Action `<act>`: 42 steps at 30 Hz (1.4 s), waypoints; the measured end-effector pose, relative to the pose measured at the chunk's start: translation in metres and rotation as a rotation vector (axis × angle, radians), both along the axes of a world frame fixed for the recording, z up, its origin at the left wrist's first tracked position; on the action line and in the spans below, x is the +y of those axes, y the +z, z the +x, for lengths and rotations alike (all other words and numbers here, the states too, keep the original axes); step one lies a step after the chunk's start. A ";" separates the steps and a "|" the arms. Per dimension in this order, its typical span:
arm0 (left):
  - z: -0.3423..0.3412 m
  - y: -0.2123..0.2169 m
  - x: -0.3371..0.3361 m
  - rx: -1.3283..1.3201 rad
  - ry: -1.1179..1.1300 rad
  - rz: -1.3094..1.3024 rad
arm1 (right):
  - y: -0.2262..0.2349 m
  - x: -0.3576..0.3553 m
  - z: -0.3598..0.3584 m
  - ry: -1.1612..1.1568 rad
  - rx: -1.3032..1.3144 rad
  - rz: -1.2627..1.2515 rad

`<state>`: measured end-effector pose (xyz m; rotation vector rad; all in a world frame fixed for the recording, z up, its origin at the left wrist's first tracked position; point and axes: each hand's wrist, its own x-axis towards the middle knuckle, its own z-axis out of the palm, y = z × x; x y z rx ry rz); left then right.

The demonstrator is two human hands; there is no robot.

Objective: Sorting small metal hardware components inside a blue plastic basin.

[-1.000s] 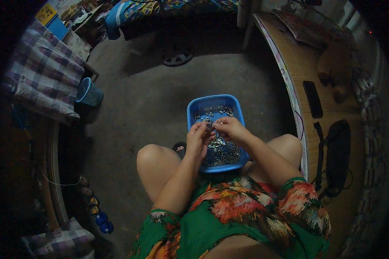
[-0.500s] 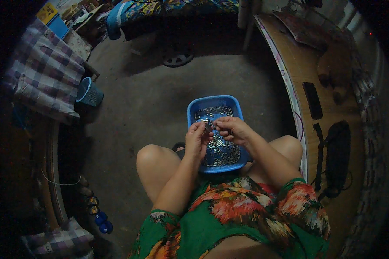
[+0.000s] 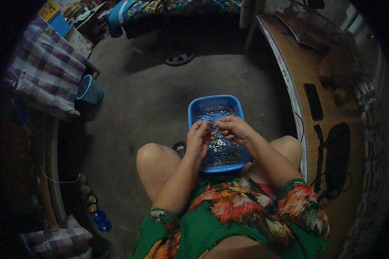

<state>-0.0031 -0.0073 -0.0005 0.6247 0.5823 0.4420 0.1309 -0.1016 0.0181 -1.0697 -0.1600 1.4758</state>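
"Metal cylinders lie loose in the blue plastic basket. What's held above it?"

"Left fingers grasp what looks like a small dark piece; right fingers pinch a shiny bit."

"What could go wrong?"

"A slack pinch might drop the shiny bit among the cylinders."

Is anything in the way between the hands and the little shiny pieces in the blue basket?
Nothing visible. The left hand and right hand are over the open blue basket, with the little shiny pieces uncovered below, except where hands block the view.
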 end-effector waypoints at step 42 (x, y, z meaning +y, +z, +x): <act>-0.001 0.004 -0.002 0.057 -0.070 -0.010 | 0.009 0.004 -0.014 0.047 -0.722 -0.094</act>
